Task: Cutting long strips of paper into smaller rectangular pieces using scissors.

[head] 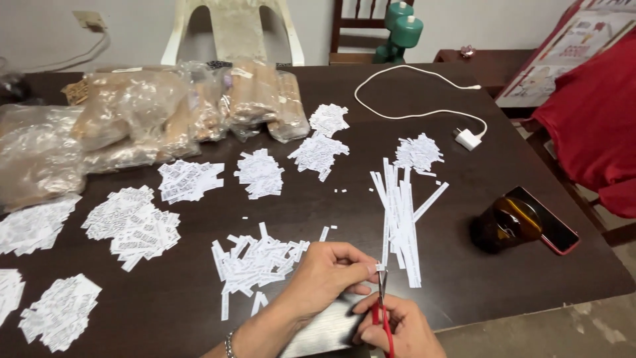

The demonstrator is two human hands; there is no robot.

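My left hand (328, 272) pinches a tiny white paper slip (380, 267) between thumb and fingers near the table's front edge. My right hand (401, 328) grips red-handled scissors (383, 311), whose blades point up at the slip. Just left of my hands lies a pile of cut white paper labels (255, 262). To the right of them lie long uncut paper strips (399, 212) on the dark wooden table (464, 278).
Several more label piles (136, 222) cover the table's left and middle. Clear bags of brown goods (165, 113) sit at the back left. A white charger with cable (468, 138), a brown jar (507, 222) and a phone (553, 225) lie to the right. A white plastic chair (232, 30) stands behind.
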